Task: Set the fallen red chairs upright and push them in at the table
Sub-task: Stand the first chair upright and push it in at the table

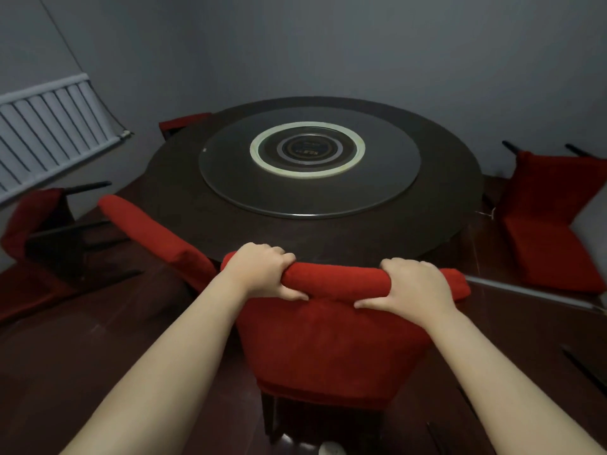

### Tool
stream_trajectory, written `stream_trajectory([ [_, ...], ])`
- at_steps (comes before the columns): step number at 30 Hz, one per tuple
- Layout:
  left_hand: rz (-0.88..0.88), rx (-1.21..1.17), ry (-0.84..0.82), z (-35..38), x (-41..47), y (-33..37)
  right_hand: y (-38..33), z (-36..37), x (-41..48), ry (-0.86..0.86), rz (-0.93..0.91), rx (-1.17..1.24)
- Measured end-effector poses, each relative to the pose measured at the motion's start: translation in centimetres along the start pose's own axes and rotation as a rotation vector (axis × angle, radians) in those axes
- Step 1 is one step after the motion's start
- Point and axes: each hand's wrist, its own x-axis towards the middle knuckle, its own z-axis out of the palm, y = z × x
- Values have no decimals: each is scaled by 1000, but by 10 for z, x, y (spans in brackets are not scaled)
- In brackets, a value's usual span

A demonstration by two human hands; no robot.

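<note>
Both hands, left hand [262, 274] and right hand [415, 287], grip the upright red chair [328, 349] by its padded fabric top.

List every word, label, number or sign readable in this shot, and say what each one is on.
Dark centre disc of the glass turntable: a short strip of pale marks, too small and blurred to read.
Nearest red chair, table, radiator: no text visible.
Nothing in this view can be quoted.
</note>
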Motion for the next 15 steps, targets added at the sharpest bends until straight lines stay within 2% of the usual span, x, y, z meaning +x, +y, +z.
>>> stream_trajectory([
  [5, -34, 24, -54, 12, -8, -21, -28, 19, 4, 175, -62, -29],
  [15, -118, -57, 53, 16, 20, -27, -1, 28, 43, 402, -170, -65],
])
